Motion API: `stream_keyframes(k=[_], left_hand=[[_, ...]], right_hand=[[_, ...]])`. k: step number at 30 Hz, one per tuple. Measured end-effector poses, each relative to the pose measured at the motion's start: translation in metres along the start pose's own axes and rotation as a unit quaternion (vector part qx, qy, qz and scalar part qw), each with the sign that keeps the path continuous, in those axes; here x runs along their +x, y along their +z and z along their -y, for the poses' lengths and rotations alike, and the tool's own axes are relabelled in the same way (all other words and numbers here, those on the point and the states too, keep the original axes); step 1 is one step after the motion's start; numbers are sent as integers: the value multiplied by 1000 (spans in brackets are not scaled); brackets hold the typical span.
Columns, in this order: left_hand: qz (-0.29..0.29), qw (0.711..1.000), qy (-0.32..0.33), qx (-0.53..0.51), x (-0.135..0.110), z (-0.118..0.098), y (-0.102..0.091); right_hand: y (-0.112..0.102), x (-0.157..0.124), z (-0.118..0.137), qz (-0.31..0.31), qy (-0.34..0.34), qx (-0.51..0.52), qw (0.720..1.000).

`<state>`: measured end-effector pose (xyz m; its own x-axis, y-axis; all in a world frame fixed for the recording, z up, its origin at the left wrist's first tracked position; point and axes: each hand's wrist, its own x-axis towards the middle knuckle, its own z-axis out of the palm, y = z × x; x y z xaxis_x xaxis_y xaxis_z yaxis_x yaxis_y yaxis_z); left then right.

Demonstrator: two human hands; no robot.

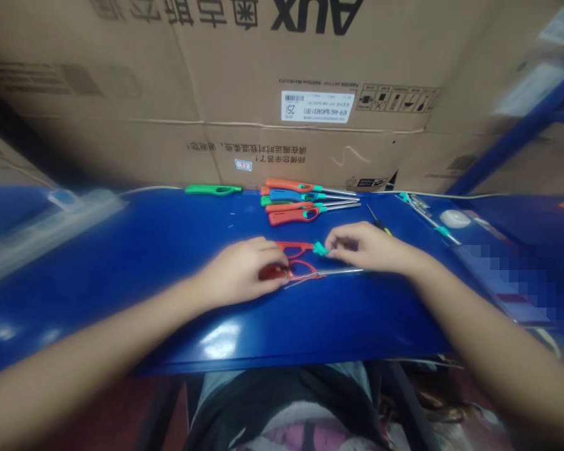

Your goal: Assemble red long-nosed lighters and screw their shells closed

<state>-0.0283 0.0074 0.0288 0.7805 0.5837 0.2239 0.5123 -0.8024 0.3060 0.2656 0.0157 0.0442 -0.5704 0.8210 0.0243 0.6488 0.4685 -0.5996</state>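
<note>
In the head view, my left hand [247, 269] is curled over an opened red lighter casing [303, 270] on the table, its fingers closed around the handle end. A second red casing piece [294, 249] lies just behind it, partly under my fingers. Thumb and fingertips of my right hand [364, 246] pinch a small teal plastic piece [319, 249] at the tip of that rear casing piece. A thin metal rod [343, 271] stretches rightward from the front casing, below my right hand. Inner parts under my left fingers are hidden.
Several assembled lighters [294, 215] lie stacked behind my hands, and a green lighter casing [211, 189] is further left. A screwdriver [382, 227], metal rods with teal pieces [427, 216] and a white round object [455, 218] are right. Cardboard [244, 94] walls the blue table's back [136, 269].
</note>
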Motion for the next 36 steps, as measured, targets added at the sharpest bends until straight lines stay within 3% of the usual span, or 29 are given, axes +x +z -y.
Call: stream_keyframes(k=[5,15,22,26,36], left_hand=[[0,1000,-16,-14,1,-3,2],[11,998,-34,-54,-2,2,5],[12,991,-75,-114,1,-3,6],[30,986,-96,-136,2,-6,6],[28,982,-97,-157,2,-8,8]], right_hand=[[14,0,15,31,-23,-56,998],[12,1,2,16,10,-129,991],[19,0,14,7,-64,-40,997],[23,-1,22,31,-112,-38,992],[34,0,22,38,-108,4,993]])
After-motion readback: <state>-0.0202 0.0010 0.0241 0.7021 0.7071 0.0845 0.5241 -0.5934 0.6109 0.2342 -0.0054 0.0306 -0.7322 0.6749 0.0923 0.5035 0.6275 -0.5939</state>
